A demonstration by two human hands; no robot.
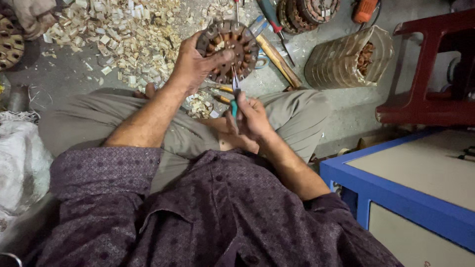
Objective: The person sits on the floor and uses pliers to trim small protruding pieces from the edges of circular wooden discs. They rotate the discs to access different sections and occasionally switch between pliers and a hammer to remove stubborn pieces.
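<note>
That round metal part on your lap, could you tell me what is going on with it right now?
A person sitting on the floor steadies a round motor core with the left hand. The right hand grips pliers whose tips touch the core's near edge. A heap of pale scraps lies on the floor behind, and a clear container of reddish bits lies on its side to the right.

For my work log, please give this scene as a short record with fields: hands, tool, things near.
left hand: grips the round motor stator at its left edge, thumb across it
right hand: closed on the pliers
pliers: teal handles, tips at the stator's lower rim
floor: pile of pale paper scraps, wooden-handled hammer, screwdriver, clear plastic container
right side: red stool, blue-framed cabinet
</note>
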